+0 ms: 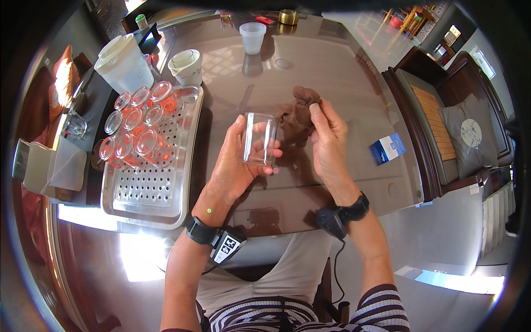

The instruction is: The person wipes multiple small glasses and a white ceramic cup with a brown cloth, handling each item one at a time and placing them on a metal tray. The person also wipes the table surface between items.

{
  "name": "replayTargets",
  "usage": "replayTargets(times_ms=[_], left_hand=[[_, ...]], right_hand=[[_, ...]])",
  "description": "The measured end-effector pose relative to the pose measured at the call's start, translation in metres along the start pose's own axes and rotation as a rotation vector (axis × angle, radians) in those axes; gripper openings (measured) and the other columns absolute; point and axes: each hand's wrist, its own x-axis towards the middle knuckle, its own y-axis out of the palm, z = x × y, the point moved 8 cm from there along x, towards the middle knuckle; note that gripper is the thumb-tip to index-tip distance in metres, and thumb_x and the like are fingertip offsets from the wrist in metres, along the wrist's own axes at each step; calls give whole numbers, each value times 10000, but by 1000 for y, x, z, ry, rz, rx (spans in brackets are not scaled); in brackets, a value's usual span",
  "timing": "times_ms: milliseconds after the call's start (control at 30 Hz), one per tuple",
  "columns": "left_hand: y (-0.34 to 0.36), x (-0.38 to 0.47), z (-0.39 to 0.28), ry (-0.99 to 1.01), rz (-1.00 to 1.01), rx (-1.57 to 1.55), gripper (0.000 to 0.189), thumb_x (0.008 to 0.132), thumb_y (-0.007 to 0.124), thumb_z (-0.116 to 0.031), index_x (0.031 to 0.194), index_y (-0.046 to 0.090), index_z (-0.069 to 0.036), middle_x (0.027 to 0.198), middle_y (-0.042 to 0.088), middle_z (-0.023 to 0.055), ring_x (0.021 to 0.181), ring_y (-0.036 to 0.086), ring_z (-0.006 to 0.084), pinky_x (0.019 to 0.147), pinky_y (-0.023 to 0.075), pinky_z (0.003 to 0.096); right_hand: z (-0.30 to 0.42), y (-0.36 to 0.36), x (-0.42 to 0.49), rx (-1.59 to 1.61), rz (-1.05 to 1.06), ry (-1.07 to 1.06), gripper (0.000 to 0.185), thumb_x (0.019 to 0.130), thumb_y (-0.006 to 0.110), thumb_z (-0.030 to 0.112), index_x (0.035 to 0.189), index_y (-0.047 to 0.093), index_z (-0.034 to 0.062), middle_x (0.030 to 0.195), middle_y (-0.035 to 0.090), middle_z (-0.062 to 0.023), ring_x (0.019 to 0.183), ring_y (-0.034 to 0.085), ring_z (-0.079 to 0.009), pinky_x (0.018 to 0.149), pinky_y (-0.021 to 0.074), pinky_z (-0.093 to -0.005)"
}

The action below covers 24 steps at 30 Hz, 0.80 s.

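Note:
My left hand (238, 162) holds a clear drinking glass (259, 141), its fingers wrapped behind the wall and showing through it. A bunched brown cloth (299, 114) is pinched between thumb and fingers of my right hand (330, 137), just right of the glass; its lower folds hang over the glossy brown table (352, 174). To the left, a perforated stainless-steel tray (145, 209) carries several clear glasses (137, 128) with red markings, grouped in its far part.
Beyond the tray stand a white lidded container (124, 66) and nested white pouring bowls (186, 68). Stacked translucent plastic cups (252, 39) and a brass-coloured bowl (288, 17) are at the far side. A blue-and-white packet (389, 148) lies right; a wooden seat with a grey cushion (468, 133) adjoins.

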Motion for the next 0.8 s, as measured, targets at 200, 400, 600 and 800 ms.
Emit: replayTargets(times_ms=[200, 400, 600, 800], left_hand=[[-7, 2, 3, -42, -57, 9, 586, 936, 404, -586, 1154, 524, -54, 905, 642, 140, 773, 647, 203, 558, 550, 317], [-5, 1, 4, -55, -33, -9, 615, 938, 390, -596, 1176, 563, -56, 895, 655, 113, 754, 647, 167, 493, 461, 234], [0, 0, 5, -96, 23, -60, 632, 934, 392, -588, 1168, 550, -22, 868, 654, 131, 724, 650, 181, 488, 510, 264], [-4, -5, 1, -30, -125, 244, 561, 915, 460, -575, 1040, 591, -44, 832, 643, 95, 645, 622, 157, 409, 373, 228]], right_hand=[[11, -14, 2, 86, -120, -59, 300, 979, 529, 135, 1226, 591, -23, 1116, 645, -53, 995, 589, -103, 904, 456, -252], [10, -14, 4, 112, -125, 32, 325, 995, 487, 181, 1237, 573, -18, 1112, 645, -83, 982, 609, -142, 868, 479, -285], [19, 26, -10, -304, 232, -46, 324, 937, 570, 107, 1235, 570, -19, 1031, 631, -86, 875, 603, -127, 815, 475, -261], [-8, 32, -15, -118, 330, 257, 216, 862, 682, 68, 1040, 597, -20, 919, 625, -28, 752, 566, -75, 731, 480, -231]])
